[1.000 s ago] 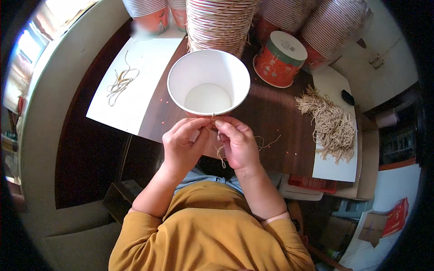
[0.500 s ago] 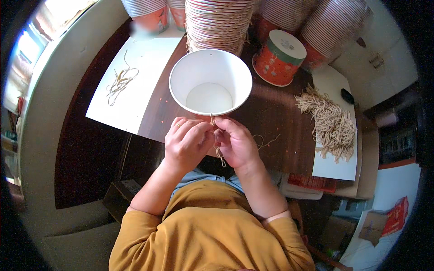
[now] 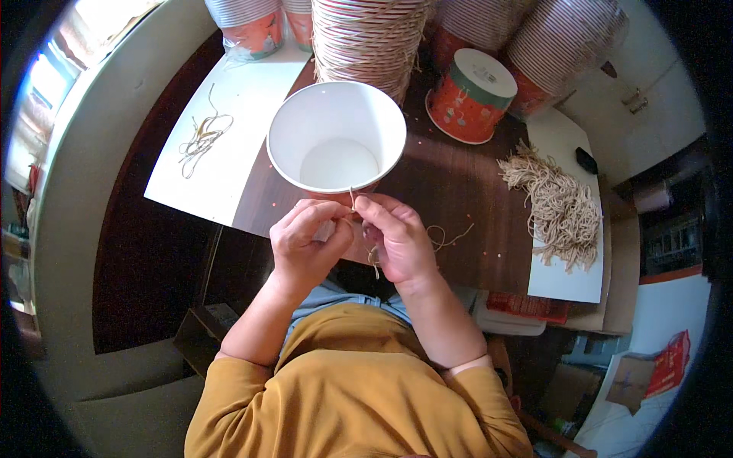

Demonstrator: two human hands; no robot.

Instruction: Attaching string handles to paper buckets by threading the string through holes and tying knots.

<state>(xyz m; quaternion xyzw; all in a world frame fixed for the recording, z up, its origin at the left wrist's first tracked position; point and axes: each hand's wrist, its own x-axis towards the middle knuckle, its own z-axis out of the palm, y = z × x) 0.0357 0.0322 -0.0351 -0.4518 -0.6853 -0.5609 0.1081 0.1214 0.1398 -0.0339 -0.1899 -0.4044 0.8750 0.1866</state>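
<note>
A white-lined paper bucket (image 3: 336, 126) stands open-mouthed on the brown table in front of me. Thin beige string (image 3: 352, 197) comes off its near rim, and both my hands pinch it just below that rim. My left hand (image 3: 309, 237) has its thumb and forefinger closed on the string. Right beside it, my right hand (image 3: 393, 233) grips the string between thumb and forefinger. A loop of it hangs under the right hand, and a loose tail curls out over the table to the right. The fingers partly hide where the string meets the bucket.
Tall nested bucket stacks (image 3: 366, 42) rise behind, more at both back corners. An upside-down red and green bucket (image 3: 472, 95) stands at the back right. A heap of beige strings (image 3: 557, 210) lies on a white board at right; a few strings (image 3: 205, 141) lie on white board (image 3: 229, 164) at left.
The bucket has shifted a little to the left and turned slightly. My hands have moved slightly left with the string, and the left thumb has spread a bit from the fingers.
</note>
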